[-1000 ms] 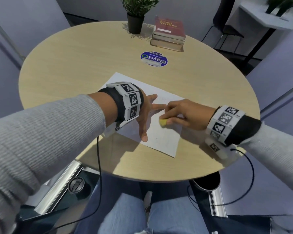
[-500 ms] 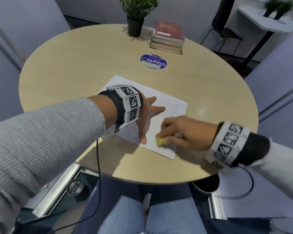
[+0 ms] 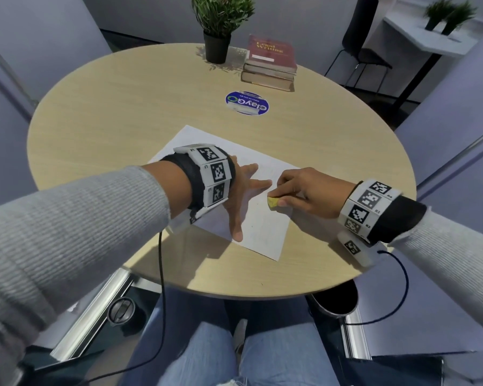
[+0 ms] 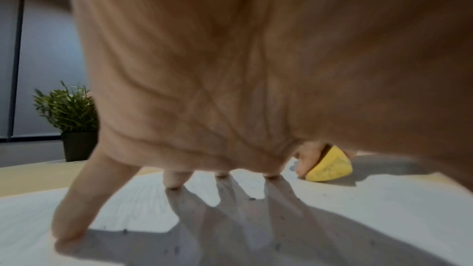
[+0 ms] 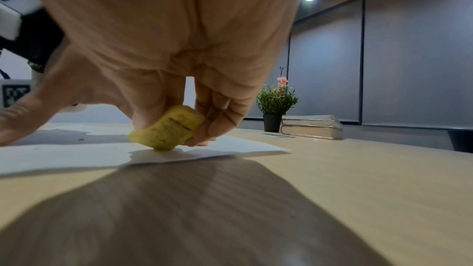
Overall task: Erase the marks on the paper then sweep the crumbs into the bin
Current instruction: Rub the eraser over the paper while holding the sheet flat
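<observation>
A white sheet of paper (image 3: 265, 232) lies on the round wooden table (image 3: 123, 112), near its front edge. My left hand (image 3: 241, 196) lies on the paper with fingers spread and fingertips (image 4: 66, 234) pressing the sheet (image 4: 358, 219) down. My right hand (image 3: 304, 190) pinches a small yellow eraser (image 3: 273, 202) between thumb and fingers, its lower end touching the paper (image 5: 76, 155) just right of the left hand. The eraser (image 5: 166, 130) is smudged grey; in the left wrist view the eraser (image 4: 330, 167) shows past the fingers. Dark crumbs (image 4: 252, 198) dot the sheet.
A potted plant (image 3: 221, 26) and a stack of books (image 3: 271, 62) stand at the table's far side, with a round blue sticker (image 3: 246, 103) in front of them. A dark round bin (image 3: 336, 300) stands on the floor under the table's front right edge. My knees are below.
My right hand moved the eraser toward me down the paper, then back up to beside the left index finger. The left hand stayed pressed on the sheet.
</observation>
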The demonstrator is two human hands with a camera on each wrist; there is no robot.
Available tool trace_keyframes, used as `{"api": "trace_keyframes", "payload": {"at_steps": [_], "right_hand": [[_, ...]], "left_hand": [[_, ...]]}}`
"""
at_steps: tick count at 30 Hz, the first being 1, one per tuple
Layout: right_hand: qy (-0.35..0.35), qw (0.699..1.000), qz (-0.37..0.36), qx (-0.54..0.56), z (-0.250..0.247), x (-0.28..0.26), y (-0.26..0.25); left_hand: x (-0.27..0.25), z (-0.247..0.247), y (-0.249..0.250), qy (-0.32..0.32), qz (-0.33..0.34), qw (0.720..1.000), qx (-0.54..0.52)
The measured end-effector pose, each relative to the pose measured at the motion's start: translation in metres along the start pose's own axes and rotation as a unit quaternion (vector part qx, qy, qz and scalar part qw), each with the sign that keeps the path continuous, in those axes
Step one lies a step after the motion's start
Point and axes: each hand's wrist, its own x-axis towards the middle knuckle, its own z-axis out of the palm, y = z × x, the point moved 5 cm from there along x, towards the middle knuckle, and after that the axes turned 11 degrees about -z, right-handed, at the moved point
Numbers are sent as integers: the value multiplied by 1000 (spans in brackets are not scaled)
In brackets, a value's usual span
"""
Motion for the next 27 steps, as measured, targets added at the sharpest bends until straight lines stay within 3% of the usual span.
{"api": "trace_keyframes", "payload": {"at_steps": [4, 6, 8, 10, 14, 16, 19, 24, 27], "right_hand": [[12, 1000, 3, 0, -1, 0, -7], [11, 999, -47, 18, 5, -2, -31], [-32, 991, -127, 41, 19, -7, -63], [-73, 983, -163, 45, 25, -9, -71], [5, 998, -50, 35, -2, 2, -25], [1, 996, -75, 40, 3, 1, -35], [-66, 983, -153, 74, 24, -9, -71], [12, 998, -30, 48, -1, -1, -18], [-26, 993, -101, 59, 15, -9, -47]], "left_hand": [[2, 3, -1, -20, 1, 1000, -19], [2, 4, -2, -22, 0, 1000, -19], [0, 5, 1, -20, 7, 1000, -7], [-1, 5, 4, -12, 18, 1000, 1], [0, 5, -2, -26, -5, 999, -36], [0, 5, -2, -27, -2, 999, -30], [1, 6, 1, -23, 2, 1000, -15], [1, 5, -4, -31, -6, 999, -38], [8, 8, -2, -33, -5, 999, -19]]}}
